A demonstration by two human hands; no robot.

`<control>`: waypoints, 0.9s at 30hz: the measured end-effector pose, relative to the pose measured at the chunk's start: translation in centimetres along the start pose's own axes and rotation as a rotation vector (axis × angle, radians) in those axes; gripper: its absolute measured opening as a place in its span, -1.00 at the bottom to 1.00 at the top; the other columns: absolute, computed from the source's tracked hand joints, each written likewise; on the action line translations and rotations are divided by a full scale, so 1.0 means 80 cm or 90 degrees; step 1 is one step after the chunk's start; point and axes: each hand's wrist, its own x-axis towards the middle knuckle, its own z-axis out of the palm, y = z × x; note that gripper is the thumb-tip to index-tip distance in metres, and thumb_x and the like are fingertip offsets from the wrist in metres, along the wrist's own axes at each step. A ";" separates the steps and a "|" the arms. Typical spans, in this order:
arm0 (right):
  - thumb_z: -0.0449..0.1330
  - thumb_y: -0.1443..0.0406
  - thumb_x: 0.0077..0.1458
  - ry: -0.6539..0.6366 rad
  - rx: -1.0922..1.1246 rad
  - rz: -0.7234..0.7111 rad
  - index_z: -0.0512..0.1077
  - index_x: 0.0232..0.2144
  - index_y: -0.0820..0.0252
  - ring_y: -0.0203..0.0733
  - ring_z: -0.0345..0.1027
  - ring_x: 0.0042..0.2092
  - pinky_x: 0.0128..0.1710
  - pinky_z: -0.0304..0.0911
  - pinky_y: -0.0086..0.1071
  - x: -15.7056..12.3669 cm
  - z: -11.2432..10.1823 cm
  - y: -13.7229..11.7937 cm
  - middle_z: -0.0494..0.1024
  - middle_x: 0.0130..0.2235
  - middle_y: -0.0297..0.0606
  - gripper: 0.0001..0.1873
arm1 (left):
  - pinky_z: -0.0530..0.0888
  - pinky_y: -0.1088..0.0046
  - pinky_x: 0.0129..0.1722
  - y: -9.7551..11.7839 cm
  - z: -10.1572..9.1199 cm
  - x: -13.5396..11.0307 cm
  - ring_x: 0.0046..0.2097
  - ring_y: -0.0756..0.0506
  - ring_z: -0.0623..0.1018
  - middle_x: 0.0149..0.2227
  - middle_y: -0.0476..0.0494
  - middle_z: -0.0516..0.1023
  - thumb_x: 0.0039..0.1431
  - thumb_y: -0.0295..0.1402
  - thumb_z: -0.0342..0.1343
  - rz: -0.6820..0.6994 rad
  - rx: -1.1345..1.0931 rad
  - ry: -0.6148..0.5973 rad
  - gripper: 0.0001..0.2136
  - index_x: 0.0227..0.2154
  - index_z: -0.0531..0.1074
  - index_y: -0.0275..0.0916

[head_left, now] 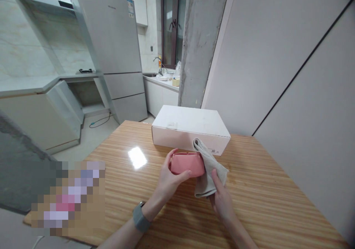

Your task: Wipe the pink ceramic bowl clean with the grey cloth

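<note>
While L hand (170, 180) is pinching the pink container (187, 164) btwn thumb & fingers, prob. steadying it over the table (263, 204) by the white box (191, 128), R hand (222, 199) is pressing a grey cloth (208, 167) vs. its side, fingers closed on the fabric.

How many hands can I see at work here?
2. The left hand grips a pink case over the table; the right hand holds a grey cloth against the case's side. A blurred patch at the left could hide more.

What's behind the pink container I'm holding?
A closed white box on the wooden table. The grey cloth covers the right side of the pink container and part of the box front.
</note>
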 end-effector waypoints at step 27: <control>0.26 -0.11 -0.05 -0.129 0.051 0.049 0.55 -0.07 0.08 0.17 0.30 0.17 0.12 0.25 -0.02 -0.015 0.033 -0.047 0.56 0.04 -0.17 -0.42 | 0.32 0.18 0.14 -0.005 0.004 -0.003 0.11 -0.24 0.44 0.09 -0.27 0.44 -0.09 -0.14 0.37 -0.070 -0.304 -0.168 -0.25 0.18 0.23 -0.10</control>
